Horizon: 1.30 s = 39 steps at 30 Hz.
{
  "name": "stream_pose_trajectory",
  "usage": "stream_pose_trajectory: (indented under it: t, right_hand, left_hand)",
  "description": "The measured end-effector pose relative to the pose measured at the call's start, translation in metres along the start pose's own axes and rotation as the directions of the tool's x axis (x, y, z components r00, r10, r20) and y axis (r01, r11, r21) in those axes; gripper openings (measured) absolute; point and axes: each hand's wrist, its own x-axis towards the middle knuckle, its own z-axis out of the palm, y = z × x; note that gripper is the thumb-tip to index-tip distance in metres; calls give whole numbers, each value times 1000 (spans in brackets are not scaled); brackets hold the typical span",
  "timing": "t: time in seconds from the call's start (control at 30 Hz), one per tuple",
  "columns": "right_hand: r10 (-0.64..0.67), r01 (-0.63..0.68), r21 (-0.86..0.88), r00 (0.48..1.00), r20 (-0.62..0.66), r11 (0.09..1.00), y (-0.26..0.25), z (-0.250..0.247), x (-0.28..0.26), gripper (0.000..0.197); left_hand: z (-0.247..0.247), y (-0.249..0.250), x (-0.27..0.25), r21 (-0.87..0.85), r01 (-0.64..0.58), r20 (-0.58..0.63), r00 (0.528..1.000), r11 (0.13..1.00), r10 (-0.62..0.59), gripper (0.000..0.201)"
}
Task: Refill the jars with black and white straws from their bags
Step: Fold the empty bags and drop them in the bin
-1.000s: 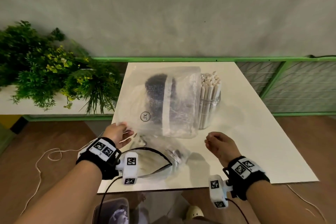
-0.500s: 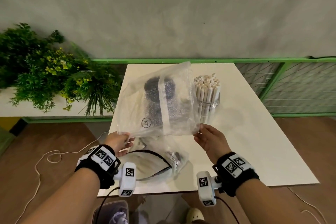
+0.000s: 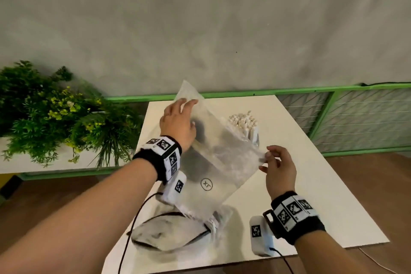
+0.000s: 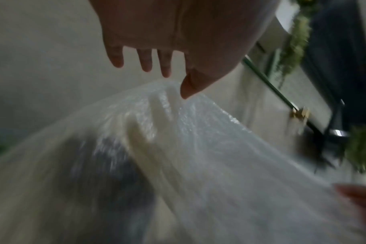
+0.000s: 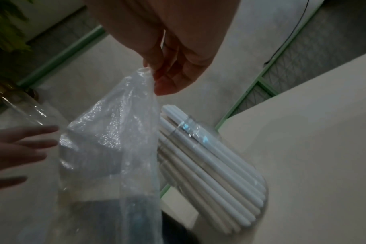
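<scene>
I judge the refilling itself close to finished: the white straws (image 3: 243, 120) stand packed in their jar (image 5: 236, 166), and through the clear bag (image 3: 219, 162) I make out a dark mass that I take to be the black straws in the second jar, just left of the white jar. The step in hand looks like clearing this bag, which seems to hold no straws, though the plastic is too cloudy to be sure.

My right hand (image 3: 279, 170) is in front of the white jar, thumb and fingertips pinched together on the bag's right edge; the right wrist view shows the film bunched between them. My left hand (image 3: 178, 123) is left of the white jar, up at the bag's far top corner, fingers straight and spread. In the head view they lie on or against the film; in the left wrist view the thumb tip meets the plastic while the other fingertips (image 4: 145, 65) hang just clear of it. So the left hand grips nothing.

The bag hangs tilted above the worktop (image 3: 315, 198), draped in front of both jars. A second crumpled bag (image 3: 171, 232) lies at the worktop's near edge, well in front of the white jar.

Next I would close the left hand on the top corner and then lift the bag away from the jars. The risk is film catching straw tips and tipping a jar.
</scene>
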Motion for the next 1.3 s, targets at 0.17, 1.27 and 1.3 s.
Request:
stream_pose_trajectory:
  t: [0.17,1.27,1.3]
  right_hand:
    - [-117,117,4,993,12,993,-23,-3,24,33]
    - [-400,383,116,888,227,916,-165,43,72,59]
    - [-318,304,101,929,187,947,-154,38,66,80]
  left_hand:
    - [-23,21,62,473,-214,226,967,855,117,60]
    - [-172,11,20,-601,-178,-213,975,779,58,16]
    - [-176,8,17,-649,-169,-240,971,741,11,19]
